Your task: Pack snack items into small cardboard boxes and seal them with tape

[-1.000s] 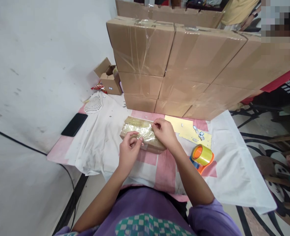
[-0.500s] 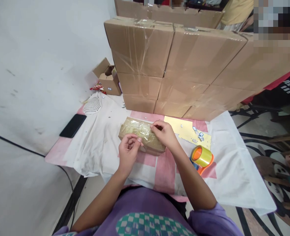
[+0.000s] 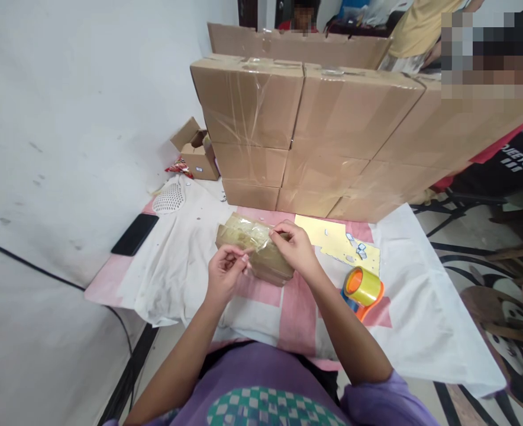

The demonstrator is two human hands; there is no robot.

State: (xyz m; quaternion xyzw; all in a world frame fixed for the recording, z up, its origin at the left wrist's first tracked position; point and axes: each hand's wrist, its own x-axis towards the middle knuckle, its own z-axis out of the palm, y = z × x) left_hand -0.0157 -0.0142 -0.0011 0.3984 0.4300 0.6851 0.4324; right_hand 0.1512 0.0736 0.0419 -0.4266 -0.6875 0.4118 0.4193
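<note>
A small cardboard box (image 3: 268, 266) lies on the cloth in front of me, its top shiny with tape. Over it, a strip of clear packing tape (image 3: 260, 241) catches the light between my hands. My left hand (image 3: 226, 271) is closed in a pinch at the strip's near left end. At the box's right side, my right hand (image 3: 293, 244) pinches the strip's other end, its knuckles above the box. The fingertips partly hide the tape ends. Right of my forearm sits a yellow tape roll (image 3: 367, 286) on an orange and blue dispenser.
Stacked taped cartons (image 3: 328, 136) form a wall behind the work spot. A yellow sheet (image 3: 317, 228) holds paper scraps. On the left are a black phone (image 3: 135, 234), a white perforated piece (image 3: 169, 198) and an open carton (image 3: 199, 160). People stand beyond the cartons.
My left hand has moved slightly left, away from the box, and the tape is drawn up more between my fingers. The camera view has tilted up a little.
</note>
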